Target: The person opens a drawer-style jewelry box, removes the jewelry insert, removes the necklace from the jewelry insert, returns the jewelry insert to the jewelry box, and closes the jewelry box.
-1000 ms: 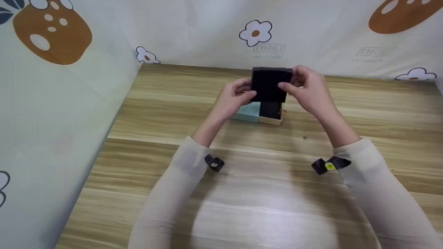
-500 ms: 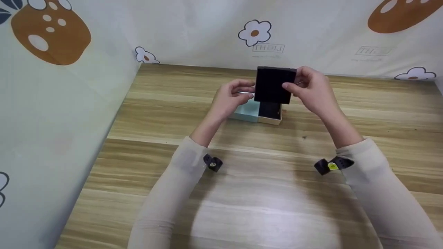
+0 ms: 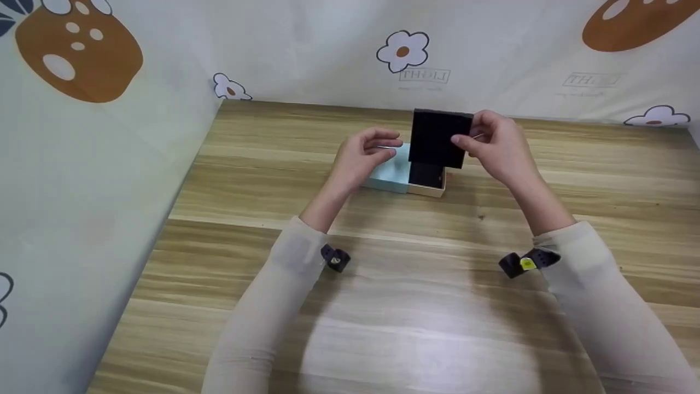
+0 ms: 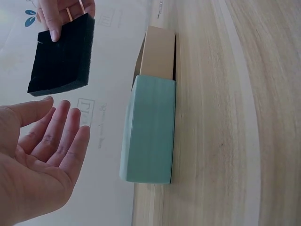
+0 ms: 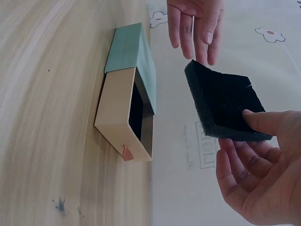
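A square black foam pad (image 3: 437, 139) is held up above a small drawer box. My right hand (image 3: 500, 148) pinches its right edge, thumb on the near face and fingers behind, as the right wrist view also shows. The pad's porous side edge (image 5: 195, 101) shows there. My left hand (image 3: 361, 156) is apart from the pad, at its left, with fingers relaxed and nothing in them. Below, the light-blue box sleeve (image 4: 150, 132) lies on the table with its beige drawer (image 5: 115, 103) slid partly out to the right. The drawer's inside looks black; an orange-pink pull tab (image 5: 127, 153) hangs on its end.
The wood-grain table (image 3: 394, 306) meets a pale wall covering (image 3: 306, 54) printed with flowers and fruit behind the box. Another covered wall (image 3: 98, 180) rises along the left side. Dark camera straps (image 3: 336, 258) sit on both wrists.
My left hand has let go of the foam pad's left edge. The right hand has carried the pad a little to the right and slightly down. The box has not moved.
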Motion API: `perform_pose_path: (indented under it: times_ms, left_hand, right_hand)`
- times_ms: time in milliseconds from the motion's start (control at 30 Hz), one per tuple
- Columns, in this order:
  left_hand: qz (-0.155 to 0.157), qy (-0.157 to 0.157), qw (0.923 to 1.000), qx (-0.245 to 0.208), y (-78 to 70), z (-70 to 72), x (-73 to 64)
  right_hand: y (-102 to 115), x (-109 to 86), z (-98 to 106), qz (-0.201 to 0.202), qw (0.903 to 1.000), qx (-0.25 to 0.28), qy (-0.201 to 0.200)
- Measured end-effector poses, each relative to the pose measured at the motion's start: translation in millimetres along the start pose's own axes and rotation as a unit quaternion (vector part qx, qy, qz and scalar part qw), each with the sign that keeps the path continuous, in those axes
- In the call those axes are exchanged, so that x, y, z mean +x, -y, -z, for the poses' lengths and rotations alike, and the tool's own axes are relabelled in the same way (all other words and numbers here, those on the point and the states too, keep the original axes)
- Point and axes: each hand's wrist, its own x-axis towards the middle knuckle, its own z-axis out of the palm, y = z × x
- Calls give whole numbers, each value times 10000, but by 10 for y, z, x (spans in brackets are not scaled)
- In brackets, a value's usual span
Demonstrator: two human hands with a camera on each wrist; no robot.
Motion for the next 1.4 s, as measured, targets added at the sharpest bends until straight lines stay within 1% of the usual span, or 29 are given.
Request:
perform_pose_path:
  times_ms: [167,433,633,833,967,1033,1133,1267,1400]
  left_hand:
    - [-12,-5,10000,18,13,6,1]
    - [-103,0,9997,223,44,7,14]
    - [-86,-27,9993,365,59,3,6]
    - [-109,23,9981,610,77,19,-9]
    - [-82,52,9950,990,99,24,1]
    - [-33,67,9913,1312,105,25,0]
    - [103,149,9823,1866,103,18,-7]
    - [345,350,9654,2560,86,-9,-27]
    - [499,545,9476,3109,84,-39,-41]
  right_hand:
    - [-42,12,-1,-54,10000,-14,15]
    - [-91,7,5,-177,9997,-176,17]
    - [-125,1,3,-179,9996,-228,17]
    - [-159,-9,-3,-119,9998,-167,23]
    - [-188,-9,-9,-146,9997,-211,23]
    - [-203,-7,-14,-175,9996,-218,31]
    - [-227,-5,-21,-199,9996,-203,48]
    - [-258,-4,-29,-228,9996,-138,83]
    - [-293,2,-45,-275,9995,107,140]
